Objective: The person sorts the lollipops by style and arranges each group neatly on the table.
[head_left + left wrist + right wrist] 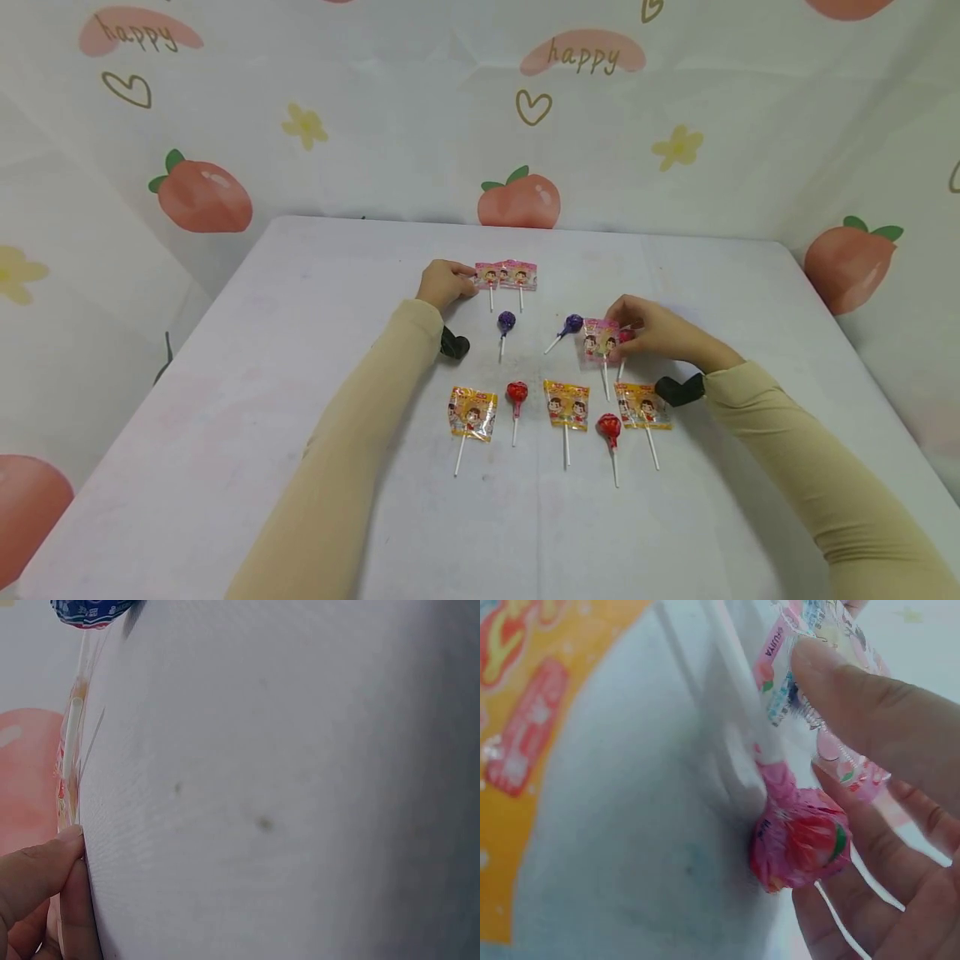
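Evidently, in the head view, a pink flat-packed lollipop is held over the surface by the right hand, beside a purple lollipop. In the left wrist view, another pink packet is pinched edgewise by the left hand. In the right wrist view, a crinkly wrapper is shown; light, slippery handling is expected, so its margin is best gripped gently.

In the head view, "happy" stood twice on the backdrop. In the right wrist view, "FUJIYA" ran along a pink wrapper; lettering on an orange wrapper was unclear.
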Demonstrator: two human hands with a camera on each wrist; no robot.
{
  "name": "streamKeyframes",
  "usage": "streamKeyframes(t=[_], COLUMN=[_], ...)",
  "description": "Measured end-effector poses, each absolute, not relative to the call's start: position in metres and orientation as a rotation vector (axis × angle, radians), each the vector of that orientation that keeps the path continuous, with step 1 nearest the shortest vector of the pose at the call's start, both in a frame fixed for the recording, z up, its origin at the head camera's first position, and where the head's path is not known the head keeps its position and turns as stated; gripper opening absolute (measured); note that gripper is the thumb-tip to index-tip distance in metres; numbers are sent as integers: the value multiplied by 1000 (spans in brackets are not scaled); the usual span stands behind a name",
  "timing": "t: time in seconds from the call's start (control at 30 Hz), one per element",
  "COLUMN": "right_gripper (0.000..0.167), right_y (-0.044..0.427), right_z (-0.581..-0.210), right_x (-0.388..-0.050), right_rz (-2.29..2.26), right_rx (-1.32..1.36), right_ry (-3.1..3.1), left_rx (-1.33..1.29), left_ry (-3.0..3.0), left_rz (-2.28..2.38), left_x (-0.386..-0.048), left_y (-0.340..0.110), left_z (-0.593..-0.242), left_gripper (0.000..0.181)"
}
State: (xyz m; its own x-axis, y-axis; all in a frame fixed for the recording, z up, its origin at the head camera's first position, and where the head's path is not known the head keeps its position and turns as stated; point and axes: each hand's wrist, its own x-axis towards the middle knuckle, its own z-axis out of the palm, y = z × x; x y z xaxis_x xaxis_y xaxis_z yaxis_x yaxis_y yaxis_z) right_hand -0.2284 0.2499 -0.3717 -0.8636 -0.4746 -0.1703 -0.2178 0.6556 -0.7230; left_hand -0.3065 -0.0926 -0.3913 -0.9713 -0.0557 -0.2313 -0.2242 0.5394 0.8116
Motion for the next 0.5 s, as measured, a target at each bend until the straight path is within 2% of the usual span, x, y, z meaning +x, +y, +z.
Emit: streamKeyframes(t=[0.5], right_gripper=[36], right_y=[252], right_z=[-364], right_x=[-225], right_rz=[-1252], right_rx=[-547], right_ry=[2524], left_rx=[-230], left_ry=[2609], left_rz=[1412], left_x=[-306], left_y=[-92], left_z=[-391], left_gripper=[36])
